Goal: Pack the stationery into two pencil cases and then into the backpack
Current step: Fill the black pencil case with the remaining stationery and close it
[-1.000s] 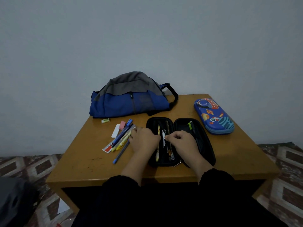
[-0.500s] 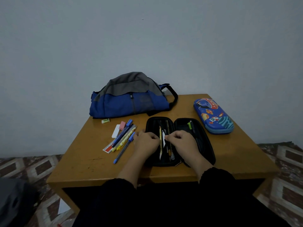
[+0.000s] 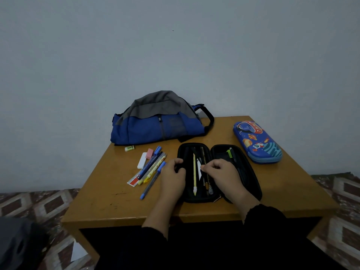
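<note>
Both hands sit on the open black pencil case [image 3: 245, 172]: left hand [image 3: 172, 176] curls round its left edge, right hand [image 3: 222, 172] pinches something inside, backpack [image 3: 155, 123] behind it

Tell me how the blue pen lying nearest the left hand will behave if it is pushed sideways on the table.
The slim blue pen with the blue cap looks round, so it would probably roll across the smooth wooden table. It lies partly apart from the pile of pens and ruler, which might stop it on that side. It seems rigid and probably light.
</note>
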Action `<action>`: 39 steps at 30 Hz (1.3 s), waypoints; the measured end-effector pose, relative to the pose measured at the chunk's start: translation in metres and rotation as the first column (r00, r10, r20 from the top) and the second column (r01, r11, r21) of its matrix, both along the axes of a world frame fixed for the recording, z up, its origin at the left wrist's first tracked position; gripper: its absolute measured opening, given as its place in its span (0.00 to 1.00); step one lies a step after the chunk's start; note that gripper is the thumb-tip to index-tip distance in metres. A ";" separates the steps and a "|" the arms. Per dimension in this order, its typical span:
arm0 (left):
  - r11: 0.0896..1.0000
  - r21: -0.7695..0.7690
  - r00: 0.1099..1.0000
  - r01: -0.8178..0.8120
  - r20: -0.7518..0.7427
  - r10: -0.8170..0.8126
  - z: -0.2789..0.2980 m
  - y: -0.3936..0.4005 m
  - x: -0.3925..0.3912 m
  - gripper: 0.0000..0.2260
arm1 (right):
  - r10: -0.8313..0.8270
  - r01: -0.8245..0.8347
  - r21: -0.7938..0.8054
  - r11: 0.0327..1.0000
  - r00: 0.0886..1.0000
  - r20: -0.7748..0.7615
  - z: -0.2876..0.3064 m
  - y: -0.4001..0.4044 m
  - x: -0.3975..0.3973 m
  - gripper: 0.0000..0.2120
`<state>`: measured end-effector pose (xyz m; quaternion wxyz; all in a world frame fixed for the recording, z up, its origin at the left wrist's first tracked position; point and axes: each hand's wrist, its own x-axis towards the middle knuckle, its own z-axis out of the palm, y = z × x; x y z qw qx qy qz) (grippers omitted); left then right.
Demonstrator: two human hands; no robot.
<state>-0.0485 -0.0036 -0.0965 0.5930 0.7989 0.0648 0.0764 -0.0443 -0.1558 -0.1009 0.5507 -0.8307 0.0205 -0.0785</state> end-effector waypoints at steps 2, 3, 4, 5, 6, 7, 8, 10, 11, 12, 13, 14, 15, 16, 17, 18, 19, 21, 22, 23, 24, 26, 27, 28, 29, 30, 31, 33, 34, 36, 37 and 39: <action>0.998 -0.054 1.000 -0.019 -0.010 0.018 0.000 0.000 -0.001 0.12 | -0.001 0.001 -0.006 1.000 1.000 0.001 0.001 0.000 -0.001 0.13; 0.996 -0.078 0.999 -0.033 -0.016 0.032 0.000 0.000 -0.001 0.12 | -0.001 0.001 -0.009 1.000 1.000 0.003 0.001 -0.001 -0.001 0.13; 0.994 -0.097 0.999 -0.050 -0.022 0.048 0.001 0.000 0.000 0.12 | -0.002 0.002 -0.012 1.000 1.000 0.004 0.001 -0.001 0.000 0.13; 0.992 -0.113 0.998 -0.062 -0.029 0.059 0.001 0.000 0.000 0.12 | -0.005 0.005 -0.014 1.000 1.000 0.004 0.001 -0.001 -0.001 0.12; 0.990 -0.125 0.997 -0.067 -0.037 0.062 0.001 0.000 0.000 0.12 | -0.008 0.008 -0.015 1.000 1.000 0.004 0.000 -0.001 -0.001 0.13; 0.989 -0.129 0.997 -0.068 -0.043 0.063 0.000 0.000 0.000 0.12 | -0.009 0.009 -0.015 1.000 1.000 0.004 0.000 -0.001 0.000 0.13; 0.990 -0.127 0.997 -0.066 -0.045 0.061 -0.001 0.001 0.000 0.12 | -0.009 0.009 -0.017 1.000 1.000 0.003 0.000 -0.001 0.000 0.13; 0.990 -0.126 0.997 -0.067 -0.040 0.062 -0.003 0.000 0.000 0.11 | -0.011 0.011 -0.023 1.000 1.000 0.006 0.001 -0.001 0.000 0.13; 0.989 -0.129 0.997 -0.071 -0.033 0.067 -0.004 0.000 0.001 0.11 | -0.012 0.012 -0.023 1.000 1.000 0.007 0.001 0.000 0.000 0.13; 0.989 -0.128 0.997 -0.075 -0.028 0.072 -0.004 0.000 0.000 0.11 | -0.013 0.013 -0.020 1.000 1.000 0.007 0.002 0.000 0.000 0.12; 0.989 -0.125 0.997 -0.082 -0.027 0.079 -0.004 0.001 0.000 0.11 | -0.014 0.014 -0.015 1.000 1.000 0.006 0.002 0.000 -0.001 0.12; 0.988 -0.129 0.996 -0.090 -0.028 0.088 -0.004 0.001 0.000 0.10 | -0.014 0.014 -0.007 1.000 1.000 0.005 0.001 0.000 -0.001 0.12; 0.986 -0.137 0.995 -0.099 -0.026 0.096 -0.005 0.002 0.000 0.10 | -0.014 0.014 -0.001 1.000 1.000 0.005 0.001 0.000 -0.001 0.12; 0.984 -0.144 0.994 -0.105 -0.020 0.103 -0.005 0.002 0.000 0.10 | -0.013 0.013 0.006 1.000 1.000 0.002 0.001 0.000 -0.001 0.13; 0.984 -0.135 0.994 -0.112 -0.003 0.113 -0.005 0.002 0.000 0.10 | -0.011 0.011 0.011 1.000 1.000 -0.001 0.001 0.000 -0.001 0.13; 0.987 -0.098 0.991 -0.129 0.031 0.133 -0.004 0.002 0.000 0.11 | -0.008 0.008 0.014 1.000 1.000 -0.002 0.001 -0.001 0.000 0.13; 0.985 -0.019 0.981 -0.174 0.078 0.175 -0.003 0.005 0.000 0.12 | -0.007 0.007 0.014 1.000 1.000 -0.003 0.001 -0.001 0.000 0.13; 0.912 0.220 0.931 -0.346 0.202 0.304 -0.002 0.014 0.001 0.13 | -0.010 0.010 0.004 1.000 1.000 -0.002 0.001 0.000 0.000 0.13; 0.838 0.339 0.899 -0.428 0.255 0.357 -0.001 0.021 0.000 0.13 | -0.009 0.009 -0.001 1.000 1.000 -0.003 0.000 -0.001 0.000 0.14; 0.765 0.443 0.883 -0.468 0.272 0.383 0.000 0.028 -0.002 0.12 | -0.007 0.007 -0.002 1.000 1.000 -0.003 0.000 0.000 0.000 0.14; 0.703 0.540 0.886 -0.463 0.259 0.385 0.002 0.034 -0.003 0.12 | -0.009 0.009 -0.005 1.000 1.000 -0.003 0.000 0.000 0.000 0.14; 0.591 0.707 0.911 -0.389 0.201 0.360 0.004 0.043 -0.006 0.13 | -0.014 0.014 -0.012 1.000 1.000 -0.004 0.001 0.000 0.000 0.14; 0.546 0.760 0.921 -0.353 0.180 0.344 0.005 0.045 -0.006 0.13 | -0.013 0.013 -0.015 1.000 1.000 -0.003 0.001 0.000 0.000 0.14; 0.513 0.795 0.929 -0.325 0.166 0.331 0.006 0.046 -0.008 0.13 | -0.011 0.011 -0.017 1.000 1.000 -0.003 0.002 0.000 -0.001 0.14; 0.488 0.816 0.933 -0.308 0.158 0.324 0.008 0.047 -0.009 0.13 | -0.010 0.010 -0.017 1.000 1.000 0.000 0.002 0.000 -0.001 0.14; 0.471 0.832 0.936 -0.292 0.147 0.321 0.008 0.048 -0.010 0.13 | -0.012 0.012 -0.017 1.000 1.000 0.000 0.002 0.001 -0.001 0.14; 0.461 0.844 0.938 -0.275 0.131 0.320 0.008 0.049 -0.010 0.12 | -0.012 0.012 -0.018 1.000 1.000 0.000 0.002 0.001 -0.002 0.14; 0.462 0.854 0.942 -0.240 0.089 0.325 0.006 0.051 -0.011 0.12 | -0.013 0.013 -0.018 1.000 1.000 0.001 0.003 0.001 -0.002 0.14; 0.469 0.855 0.943 -0.223 0.068 0.324 0.005 0.052 -0.011 0.11 | -0.015 0.015 -0.014 1.000 1.000 0.000 0.002 0.001 -0.002 0.14; 0.473 0.859 0.947 -0.197 0.042 0.318 0.003 0.052 -0.010 0.11 | -0.012 0.012 -0.011 1.000 1.000 -0.001 0.003 0.001 -0.002 0.14; 0.469 0.862 0.949 -0.189 0.037 0.314 0.002 0.051 -0.010 0.10 | -0.010 0.010 -0.012 1.000 1.000 0.000 0.003 0.001 -0.002 0.15; 0.466 0.864 0.951 -0.189 0.044 0.305 0.001 0.050 -0.009 0.10 | -0.008 0.008 0.007 1.000 1.000 0.001 0.004 0.001 -0.003 0.15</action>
